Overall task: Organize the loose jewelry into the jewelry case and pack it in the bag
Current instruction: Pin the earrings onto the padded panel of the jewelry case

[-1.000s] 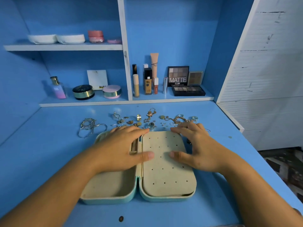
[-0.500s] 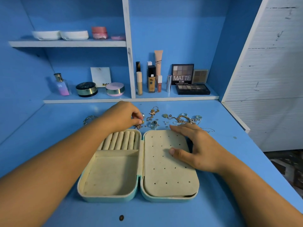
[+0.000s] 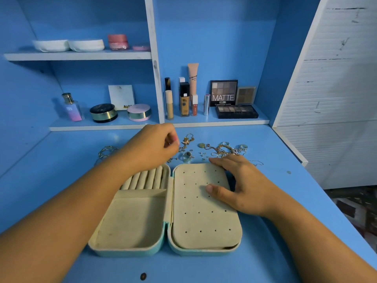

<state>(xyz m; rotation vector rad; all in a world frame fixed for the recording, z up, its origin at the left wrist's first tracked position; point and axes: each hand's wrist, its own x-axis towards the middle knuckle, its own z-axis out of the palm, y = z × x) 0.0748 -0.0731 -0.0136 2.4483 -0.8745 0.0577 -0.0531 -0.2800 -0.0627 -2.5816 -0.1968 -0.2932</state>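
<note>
The left hand has moved off the jewelry case and now pinches a small piece from the loose jewelry. The right hand rests relaxed on the case, so sorting is starting.

MATTE on palette, SB on bottle

Left forearm enters from 8 o'clock, reaching toward 1. Left grip fingers curled, thumb and forefinger tips pinched together. Right forearm enters from 4 o'clock. Right grip palm down, fingers spread, thumb pointing 9 o'clock.
</note>
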